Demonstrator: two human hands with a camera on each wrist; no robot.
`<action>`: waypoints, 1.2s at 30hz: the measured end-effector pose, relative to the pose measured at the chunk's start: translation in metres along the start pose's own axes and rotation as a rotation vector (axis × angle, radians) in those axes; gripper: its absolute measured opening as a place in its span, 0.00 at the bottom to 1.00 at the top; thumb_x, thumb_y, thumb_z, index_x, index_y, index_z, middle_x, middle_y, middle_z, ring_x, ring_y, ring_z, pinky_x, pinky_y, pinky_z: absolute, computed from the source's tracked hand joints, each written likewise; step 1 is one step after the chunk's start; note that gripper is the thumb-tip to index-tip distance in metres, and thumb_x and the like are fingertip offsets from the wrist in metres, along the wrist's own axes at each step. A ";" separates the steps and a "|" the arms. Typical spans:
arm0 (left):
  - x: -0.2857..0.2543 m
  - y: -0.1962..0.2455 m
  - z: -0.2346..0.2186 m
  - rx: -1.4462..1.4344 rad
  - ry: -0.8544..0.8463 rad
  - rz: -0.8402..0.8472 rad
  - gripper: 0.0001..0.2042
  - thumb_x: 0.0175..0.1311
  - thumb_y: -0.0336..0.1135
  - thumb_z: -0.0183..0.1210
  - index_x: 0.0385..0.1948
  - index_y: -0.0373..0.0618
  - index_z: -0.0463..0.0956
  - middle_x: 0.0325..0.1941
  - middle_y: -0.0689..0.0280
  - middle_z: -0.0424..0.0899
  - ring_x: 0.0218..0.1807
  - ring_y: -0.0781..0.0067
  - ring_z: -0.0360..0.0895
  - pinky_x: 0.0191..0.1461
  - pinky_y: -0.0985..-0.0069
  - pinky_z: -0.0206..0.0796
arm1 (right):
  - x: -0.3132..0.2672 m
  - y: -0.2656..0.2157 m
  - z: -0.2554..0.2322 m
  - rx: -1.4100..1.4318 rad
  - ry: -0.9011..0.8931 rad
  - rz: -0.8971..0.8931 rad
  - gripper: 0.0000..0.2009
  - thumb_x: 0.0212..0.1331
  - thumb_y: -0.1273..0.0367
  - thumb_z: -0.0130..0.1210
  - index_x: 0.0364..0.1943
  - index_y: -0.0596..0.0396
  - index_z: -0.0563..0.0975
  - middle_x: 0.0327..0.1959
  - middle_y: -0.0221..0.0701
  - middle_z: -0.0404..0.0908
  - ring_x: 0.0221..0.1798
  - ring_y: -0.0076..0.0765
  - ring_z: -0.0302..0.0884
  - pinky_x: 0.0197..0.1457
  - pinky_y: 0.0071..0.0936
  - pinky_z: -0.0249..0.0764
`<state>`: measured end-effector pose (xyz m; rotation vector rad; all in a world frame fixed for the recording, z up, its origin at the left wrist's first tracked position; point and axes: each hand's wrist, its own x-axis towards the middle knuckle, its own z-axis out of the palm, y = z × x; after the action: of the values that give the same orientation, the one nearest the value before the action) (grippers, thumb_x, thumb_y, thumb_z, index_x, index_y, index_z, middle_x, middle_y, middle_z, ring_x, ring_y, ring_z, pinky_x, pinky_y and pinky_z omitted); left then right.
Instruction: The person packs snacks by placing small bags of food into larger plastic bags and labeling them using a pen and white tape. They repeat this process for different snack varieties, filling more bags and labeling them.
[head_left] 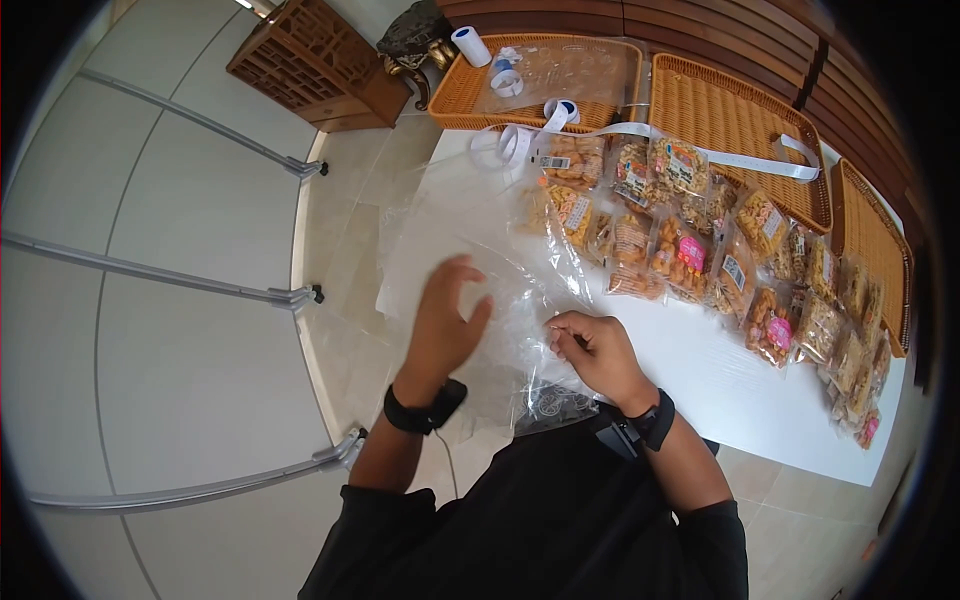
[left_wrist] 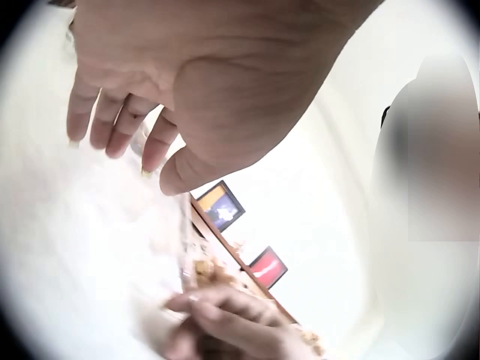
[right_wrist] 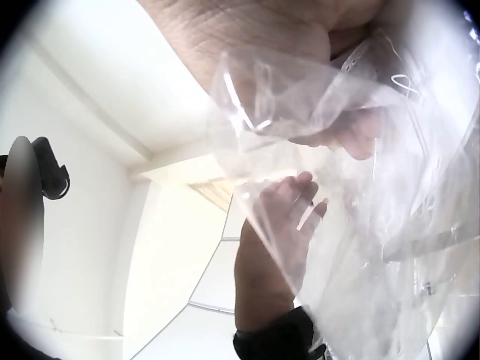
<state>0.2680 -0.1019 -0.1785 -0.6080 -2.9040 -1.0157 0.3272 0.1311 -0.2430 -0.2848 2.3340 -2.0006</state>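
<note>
A large clear plastic bag [head_left: 510, 270] spreads over the near left part of the white table, its lower end close to the person's black shirt. The right hand [head_left: 600, 360] pinches the bag's edge between thumb and curled fingers; in the right wrist view the film [right_wrist: 360, 202] drapes over that hand and hangs down. To the left, the left hand [head_left: 447, 320] is raised over the bag, thumb and fingers spread apart. Its fingers look relaxed in the left wrist view, with the palm [left_wrist: 217, 90] bare. Bagged snacks [head_left: 685, 255] lie beyond the right hand.
Several packed snack bags cover the right side of the white table [head_left: 690, 345]. Wicker trays [head_left: 735, 100] line the back edge. Rolls of white labels [head_left: 515, 145] and an unwound strip [head_left: 760, 163] lie by them. Grey partition panels [head_left: 190, 350] stand at left.
</note>
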 end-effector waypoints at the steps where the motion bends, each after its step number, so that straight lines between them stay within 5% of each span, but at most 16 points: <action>1: 0.005 -0.015 -0.001 0.186 0.101 0.106 0.24 0.63 0.36 0.63 0.59 0.40 0.68 0.68 0.44 0.70 0.70 0.44 0.66 0.71 0.57 0.59 | 0.000 -0.001 -0.001 -0.018 -0.010 -0.002 0.07 0.62 0.75 0.56 0.42 0.59 0.81 0.26 0.40 0.84 0.25 0.36 0.83 0.33 0.29 0.76; 4: 0.025 -0.057 -0.004 0.394 -0.043 0.167 0.35 0.60 0.50 0.65 0.68 0.47 0.64 0.76 0.45 0.56 0.77 0.40 0.51 0.77 0.49 0.44 | -0.001 0.003 -0.001 -0.020 -0.002 -0.028 0.08 0.63 0.76 0.54 0.43 0.60 0.81 0.27 0.38 0.85 0.27 0.35 0.83 0.34 0.28 0.78; 5: 0.029 -0.067 -0.010 0.454 -0.284 0.107 0.42 0.61 0.62 0.59 0.74 0.52 0.56 0.80 0.46 0.45 0.81 0.40 0.40 0.79 0.46 0.35 | -0.001 0.003 0.000 -0.011 -0.002 -0.038 0.08 0.63 0.77 0.54 0.44 0.61 0.81 0.27 0.37 0.85 0.27 0.34 0.84 0.35 0.27 0.78; 8: 0.044 -0.084 -0.015 0.531 -0.461 0.074 0.44 0.63 0.67 0.54 0.76 0.53 0.53 0.81 0.46 0.43 0.82 0.42 0.36 0.79 0.43 0.31 | -0.001 -0.009 0.000 0.074 0.009 0.063 0.11 0.64 0.79 0.51 0.46 0.62 0.81 0.28 0.35 0.85 0.29 0.32 0.85 0.37 0.25 0.80; 12: 0.056 -0.085 -0.017 0.615 -0.481 0.095 0.45 0.63 0.70 0.51 0.76 0.53 0.52 0.81 0.47 0.42 0.82 0.44 0.34 0.80 0.44 0.28 | -0.001 0.003 -0.002 -0.026 -0.073 -0.097 0.13 0.65 0.80 0.50 0.52 0.61 0.78 0.29 0.36 0.85 0.30 0.29 0.84 0.38 0.25 0.80; 24: 0.061 -0.100 -0.005 0.538 -0.480 0.141 0.44 0.65 0.69 0.50 0.77 0.54 0.49 0.81 0.45 0.39 0.82 0.40 0.30 0.79 0.40 0.25 | -0.005 -0.004 0.000 0.247 -0.046 0.079 0.07 0.69 0.77 0.53 0.47 0.64 0.75 0.32 0.35 0.87 0.36 0.25 0.84 0.42 0.23 0.81; 30: 0.063 -0.100 -0.006 0.539 -0.508 0.143 0.43 0.65 0.70 0.49 0.76 0.52 0.50 0.81 0.44 0.39 0.82 0.39 0.28 0.78 0.38 0.25 | -0.020 -0.051 -0.026 0.260 0.139 -0.047 0.03 0.65 0.77 0.60 0.38 0.64 0.82 0.27 0.31 0.84 0.32 0.20 0.82 0.34 0.17 0.76; 36: 0.065 -0.098 -0.007 0.562 -0.546 0.143 0.44 0.65 0.70 0.48 0.76 0.50 0.50 0.81 0.42 0.38 0.82 0.38 0.28 0.78 0.38 0.25 | -0.019 -0.061 -0.060 0.349 0.174 0.098 0.04 0.60 0.76 0.65 0.30 0.62 0.83 0.21 0.26 0.80 0.21 0.15 0.71 0.24 0.15 0.65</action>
<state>0.1714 -0.1534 -0.2230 -1.1602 -3.2801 0.0232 0.3426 0.1841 -0.1749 0.0225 1.9839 -2.4133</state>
